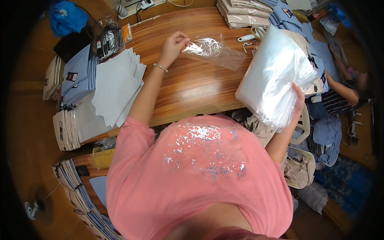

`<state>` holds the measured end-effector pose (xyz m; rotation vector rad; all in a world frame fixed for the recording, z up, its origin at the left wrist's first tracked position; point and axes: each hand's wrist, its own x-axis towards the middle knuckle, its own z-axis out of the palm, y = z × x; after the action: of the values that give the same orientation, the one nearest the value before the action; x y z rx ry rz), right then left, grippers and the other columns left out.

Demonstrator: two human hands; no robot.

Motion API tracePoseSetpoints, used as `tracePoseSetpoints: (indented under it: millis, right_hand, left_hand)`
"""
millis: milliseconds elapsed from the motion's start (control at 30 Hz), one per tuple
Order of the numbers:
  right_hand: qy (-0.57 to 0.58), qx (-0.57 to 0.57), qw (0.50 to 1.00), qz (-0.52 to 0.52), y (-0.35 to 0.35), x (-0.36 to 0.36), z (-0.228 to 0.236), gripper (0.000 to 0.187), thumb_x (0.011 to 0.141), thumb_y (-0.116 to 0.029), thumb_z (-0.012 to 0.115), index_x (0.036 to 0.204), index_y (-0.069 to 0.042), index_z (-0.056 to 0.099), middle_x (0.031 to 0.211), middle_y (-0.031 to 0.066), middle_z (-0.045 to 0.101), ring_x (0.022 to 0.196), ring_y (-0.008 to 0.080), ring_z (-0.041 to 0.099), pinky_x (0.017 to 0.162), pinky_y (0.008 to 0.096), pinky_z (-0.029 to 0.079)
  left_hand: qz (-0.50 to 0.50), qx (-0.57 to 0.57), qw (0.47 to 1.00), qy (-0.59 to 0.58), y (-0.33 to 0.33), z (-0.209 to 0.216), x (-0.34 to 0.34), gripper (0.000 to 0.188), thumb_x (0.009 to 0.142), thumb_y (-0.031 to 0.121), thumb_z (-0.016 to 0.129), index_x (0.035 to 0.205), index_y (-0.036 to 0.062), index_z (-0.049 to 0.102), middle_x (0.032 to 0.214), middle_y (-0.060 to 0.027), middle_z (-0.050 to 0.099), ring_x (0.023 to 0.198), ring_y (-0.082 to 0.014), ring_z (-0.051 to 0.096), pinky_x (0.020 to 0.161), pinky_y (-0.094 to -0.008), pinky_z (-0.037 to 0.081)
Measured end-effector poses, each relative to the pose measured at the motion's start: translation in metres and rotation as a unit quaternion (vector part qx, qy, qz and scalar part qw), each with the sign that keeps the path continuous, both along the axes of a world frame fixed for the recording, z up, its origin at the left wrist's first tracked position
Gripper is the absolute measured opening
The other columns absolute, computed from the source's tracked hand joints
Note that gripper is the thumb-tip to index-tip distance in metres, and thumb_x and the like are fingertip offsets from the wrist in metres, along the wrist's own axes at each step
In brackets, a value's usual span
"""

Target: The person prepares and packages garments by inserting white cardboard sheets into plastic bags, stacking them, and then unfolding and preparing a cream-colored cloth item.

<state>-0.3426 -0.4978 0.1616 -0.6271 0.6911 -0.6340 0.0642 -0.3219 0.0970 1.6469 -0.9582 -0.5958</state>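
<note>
Nearest, your pink shirt (200, 168) is pressed up close to the near edge of the table (192, 96), a flat metallic and blue print worn across its front. Just past the table's near right corner, a white basket (294, 184) holds crumpled beige cloth (300, 168). Your right hand (298, 100) is above the table's right end, its grip clamped on the lower right part of a thick sheaf of clear plastic bags (270, 74), which tilts across that end and hides part of what is behind. Farther in, your left hand (176, 43) is over the middle of the table, its grip pinched, thumb and fingers together, on one end of a single clear plastic bag (216, 50); the bag spreads rightward over the table, and you cannot tell whether it touches the wood. On the table's left end lie fanned white sheets (118, 86), with folded blue shirts (80, 76) beside them to the left. Near the table's far right corner are white-handled scissors (258, 32) and, behind them, a stack of beige packaged garments (244, 14). Beyond the table's right end, a co-worker in a striped top (338, 100) reaches toward blue garments. A white power strip (147, 4) is past the table's far edge.
</note>
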Motion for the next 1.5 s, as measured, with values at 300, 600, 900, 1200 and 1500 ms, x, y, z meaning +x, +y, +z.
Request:
tracePoseSetpoints:
  millis: [300,600,900,1200,1500]
  right_hand:
    - [-0.010,0.028,1.000,0.007,0.003,0.012,-0.001,0.051,0.081,-0.020,0.059,0.121,0.008,0.046,0.110,0.0234,0.059,0.096,0.0336,0.061,0.086,0.0421,0.051]
    - [-0.017,0.027,0.999,0.035,-0.006,0.027,0.002,0.053,0.082,-0.019,0.057,0.124,0.009,0.043,0.112,0.0258,0.057,0.098,0.0354,0.061,0.086,0.0443,0.051]
    - [-0.037,0.017,0.999,0.028,-0.018,0.017,-0.006,0.053,0.081,-0.018,0.058,0.124,0.008,0.042,0.112,0.0254,0.057,0.098,0.0355,0.061,0.087,0.0449,0.050]
    - [-0.015,0.012,0.999,0.035,-0.015,0.012,-0.005,0.050,0.078,-0.012,0.060,0.120,0.010,0.045,0.107,0.0243,0.059,0.093,0.0334,0.063,0.081,0.0425,0.053]
    - [-0.031,-0.005,0.996,0.088,-0.009,0.030,-0.016,0.046,0.077,-0.009,0.062,0.115,0.012,0.048,0.100,0.0217,0.062,0.084,0.0304,0.066,0.076,0.0387,0.056]
  left_hand:
    - [-0.022,-0.089,0.995,-0.048,0.009,0.037,0.028,0.023,0.089,0.013,0.060,0.110,0.0022,0.059,0.083,-0.0010,0.063,0.075,-0.0073,0.060,0.064,-0.0204,0.048]
    - [0.018,-0.054,0.982,0.180,0.013,0.065,0.043,0.012,0.095,0.012,0.049,0.098,0.0088,0.038,0.107,-0.0179,0.063,0.079,-0.0175,0.066,0.064,-0.0229,0.053]
    - [0.051,-0.223,0.910,-0.347,0.013,0.121,-0.001,0.011,0.083,-0.004,0.053,0.085,0.0058,0.049,0.122,-0.0126,0.056,0.106,-0.0274,0.056,0.094,-0.0367,0.041]
    - [-0.078,0.001,0.800,-0.595,0.033,0.096,0.009,0.022,0.068,0.001,0.066,0.087,0.0119,0.068,0.095,-0.0004,0.058,0.095,-0.0198,0.053,0.090,-0.0388,0.035]
    - [-0.227,-0.078,0.896,-0.372,-0.017,0.147,-0.010,0.023,0.063,-0.015,0.054,0.075,0.0039,0.061,0.089,-0.0066,0.046,0.086,-0.0186,0.051,0.074,-0.0273,0.043]
